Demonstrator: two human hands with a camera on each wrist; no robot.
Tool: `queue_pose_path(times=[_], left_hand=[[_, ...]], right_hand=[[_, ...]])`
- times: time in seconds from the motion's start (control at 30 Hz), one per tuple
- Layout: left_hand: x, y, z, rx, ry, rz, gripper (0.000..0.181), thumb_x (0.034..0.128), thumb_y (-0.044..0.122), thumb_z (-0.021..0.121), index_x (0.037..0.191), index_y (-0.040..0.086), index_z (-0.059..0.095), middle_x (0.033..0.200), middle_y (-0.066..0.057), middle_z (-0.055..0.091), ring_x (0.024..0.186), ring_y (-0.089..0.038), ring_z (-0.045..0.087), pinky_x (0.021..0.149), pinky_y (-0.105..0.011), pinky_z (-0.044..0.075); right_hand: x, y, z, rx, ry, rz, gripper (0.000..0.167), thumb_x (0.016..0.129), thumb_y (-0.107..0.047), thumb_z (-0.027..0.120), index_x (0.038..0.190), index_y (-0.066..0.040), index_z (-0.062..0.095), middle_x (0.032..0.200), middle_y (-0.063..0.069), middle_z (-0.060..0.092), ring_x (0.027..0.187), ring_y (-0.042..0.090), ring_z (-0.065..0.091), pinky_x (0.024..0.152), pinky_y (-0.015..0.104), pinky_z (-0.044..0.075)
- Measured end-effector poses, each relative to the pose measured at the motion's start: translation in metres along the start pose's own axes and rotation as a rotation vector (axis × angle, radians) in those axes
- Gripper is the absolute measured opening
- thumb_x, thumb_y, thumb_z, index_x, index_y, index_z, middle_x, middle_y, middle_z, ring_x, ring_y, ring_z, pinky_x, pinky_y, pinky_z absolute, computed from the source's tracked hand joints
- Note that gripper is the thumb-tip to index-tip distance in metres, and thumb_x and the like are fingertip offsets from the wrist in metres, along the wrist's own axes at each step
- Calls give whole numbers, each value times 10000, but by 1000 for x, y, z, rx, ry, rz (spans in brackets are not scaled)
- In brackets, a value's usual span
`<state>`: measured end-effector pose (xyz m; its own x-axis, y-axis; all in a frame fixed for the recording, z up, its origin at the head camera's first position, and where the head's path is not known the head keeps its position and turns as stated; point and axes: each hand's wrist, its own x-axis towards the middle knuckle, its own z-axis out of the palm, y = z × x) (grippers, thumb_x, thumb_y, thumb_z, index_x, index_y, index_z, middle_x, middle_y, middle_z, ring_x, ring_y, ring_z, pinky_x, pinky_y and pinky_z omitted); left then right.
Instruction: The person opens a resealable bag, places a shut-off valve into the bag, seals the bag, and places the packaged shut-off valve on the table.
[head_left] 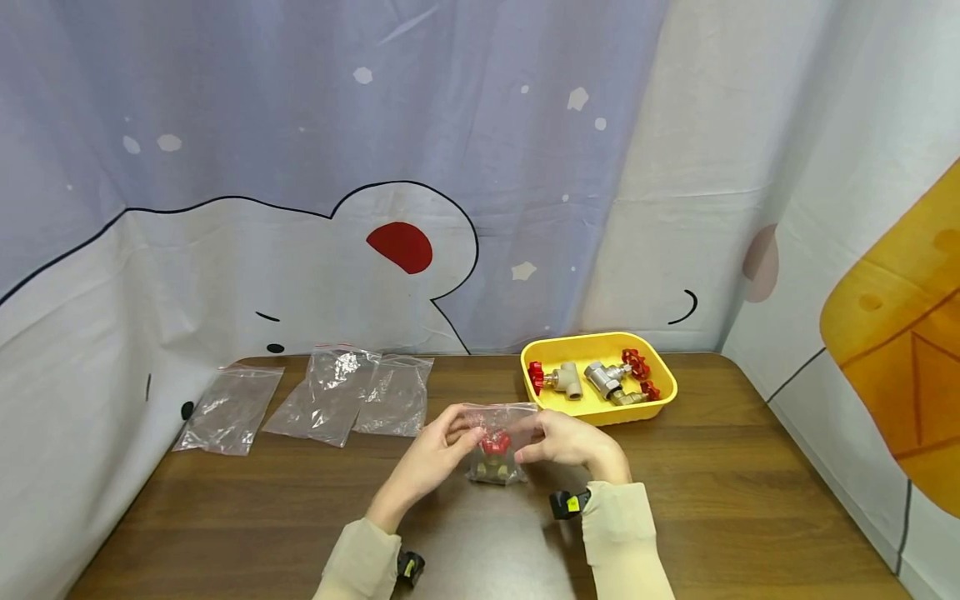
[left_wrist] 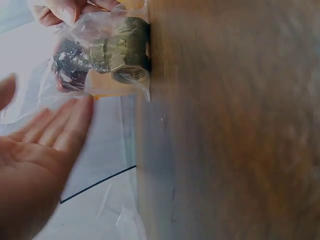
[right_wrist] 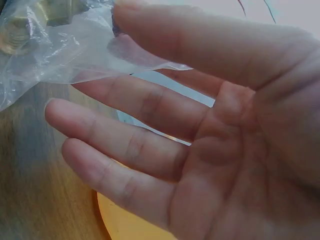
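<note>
A clear zip bag (head_left: 497, 410) stands upright on the table, holding a brass valve (left_wrist: 131, 47) with a red handwheel (head_left: 495, 442). My right hand (head_left: 572, 442) holds the bag's right side, thumb in front and fingers behind the plastic. The right wrist view shows this hand (right_wrist: 210, 140) with its lower fingers loosely spread beside the bag. At the bag's left edge is my left hand (head_left: 435, 450). Its fingers (left_wrist: 65, 125) are fairly straight, their tips by the plastic, and the thumb is well apart from them.
A yellow tray (head_left: 600, 340) behind my right hand contains several valves and fittings with red handwheels (head_left: 634, 364). Several flat clear bags (head_left: 228, 408) lie at the back left of the wooden table (head_left: 247, 517). A printed curtain (head_left: 525, 167) hangs behind the table.
</note>
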<state>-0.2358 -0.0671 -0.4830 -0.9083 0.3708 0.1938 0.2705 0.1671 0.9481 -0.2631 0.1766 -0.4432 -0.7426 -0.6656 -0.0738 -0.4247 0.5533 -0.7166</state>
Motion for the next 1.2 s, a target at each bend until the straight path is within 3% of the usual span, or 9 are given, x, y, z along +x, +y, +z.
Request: queue_pose_path(times=[0.2, 0.3, 0.37, 0.47, 0.6, 0.77, 0.9, 1.1, 1.2], left_hand=[[-3, -4, -2, 157, -104, -106, 464, 982, 295, 615, 1329, 6, 508, 1226, -168, 635, 1116, -280, 621, 909, -420, 502], [-2, -2, -3, 223, -162, -127, 467, 976, 275, 624, 1333, 1, 498, 1148, -126, 680, 1013, -225, 654, 842, -416, 521], [-1, 0, -2, 260, -169, -123, 438, 971, 245, 630, 1314, 6, 499, 1076, -100, 704, 908, -193, 662, 782, -406, 523], [0, 0, -2, 330, -120, -106, 420, 961, 224, 644, 1290, 3, 506, 982, -56, 721, 795, -132, 634, 710, -357, 503], [-6, -2, -3, 351, -67, -98, 414, 948, 198, 661, 1268, -22, 518, 874, -22, 715, 677, -94, 581, 628, -313, 472], [-9, 1, -12, 340, -52, -109, 359, 942, 142, 658, 1231, -33, 537, 828, -17, 700, 650, -106, 566, 605, -304, 455], [3, 11, -23, 327, -33, -115, 333, 946, 128, 648, 1215, -38, 544, 852, -39, 702, 709, -143, 599, 638, -331, 478], [27, 22, -35, 311, 38, -176, 344, 959, 135, 635, 1230, -58, 545, 791, -50, 662, 673, -166, 606, 607, -311, 474], [41, 21, -39, 252, 56, -202, 311, 968, 125, 620, 1200, -71, 556, 749, -70, 649, 616, -165, 584, 567, -291, 461]], right_hand=[[4, 3, 4, 10, 27, -15, 284, 927, -139, 669, 1190, -31, 677, 1100, 59, 689, 1012, 218, 626, 895, 393, 484], [9, 2, 5, -4, 60, -22, 193, 965, -123, 613, 1111, -37, 705, 989, 42, 697, 887, 186, 641, 806, 327, 502], [13, -1, 5, -18, 83, -24, 159, 977, -106, 588, 1044, -45, 718, 898, 43, 684, 783, 161, 619, 730, 303, 500], [19, -7, 8, -24, 122, -11, 136, 972, -83, 584, 972, -56, 717, 823, 49, 658, 727, 137, 576, 683, 300, 486], [23, -11, 17, -42, 155, 1, 136, 972, -70, 580, 943, -65, 713, 786, 7, 637, 698, 107, 540, 658, 302, 471], [29, -17, 29, -6, 210, -15, 152, 985, -78, 557, 924, -76, 697, 762, -3, 615, 670, 101, 524, 627, 308, 464], [38, -23, 26, 156, 275, 31, 189, 1004, -76, 519, 903, -45, 676, 694, 47, 572, 599, 155, 539, 580, 341, 482], [64, -33, 14, 194, 389, 135, 239, 1004, -107, 508, 871, -13, 683, 621, -6, 479, 532, 111, 437, 501, 254, 369], [78, -34, 7, 296, 406, 213, 255, 1005, -110, 502, 877, 16, 683, 611, -13, 460, 517, 93, 412, 483, 234, 350]])
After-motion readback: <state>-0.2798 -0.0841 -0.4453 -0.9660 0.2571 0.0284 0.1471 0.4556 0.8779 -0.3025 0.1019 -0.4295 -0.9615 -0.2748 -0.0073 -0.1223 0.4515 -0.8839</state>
